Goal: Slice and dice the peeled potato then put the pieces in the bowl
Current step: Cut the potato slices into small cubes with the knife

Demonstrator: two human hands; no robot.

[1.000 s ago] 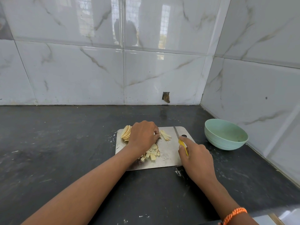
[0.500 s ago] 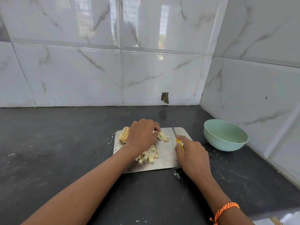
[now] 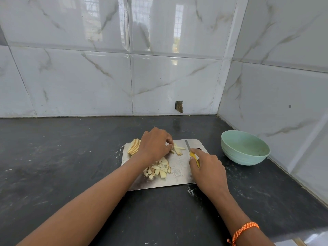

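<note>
On my head view, my left hand (image 3: 155,145) sits curled over the far part of the flat steel cutting board (image 3: 179,174), its fingertips pinching the near ends of a few pale potato strips (image 3: 178,149) that lie on the board. My right hand (image 3: 207,172) is wrapped round the yellow handle of a small knife (image 3: 190,151), index finger laid along the top, the grey blade pointing away from me just right of the strips. A fanned stack of thin potato slices (image 3: 133,147) rests at the board's far left corner, partly behind my left hand. A heap of diced potato cubes (image 3: 158,168) lies mid-board beside my left wrist. The pale green round bowl (image 3: 245,148) stands on the dark stone desk (image 3: 62,157), right of the board, apart from it.
</note>
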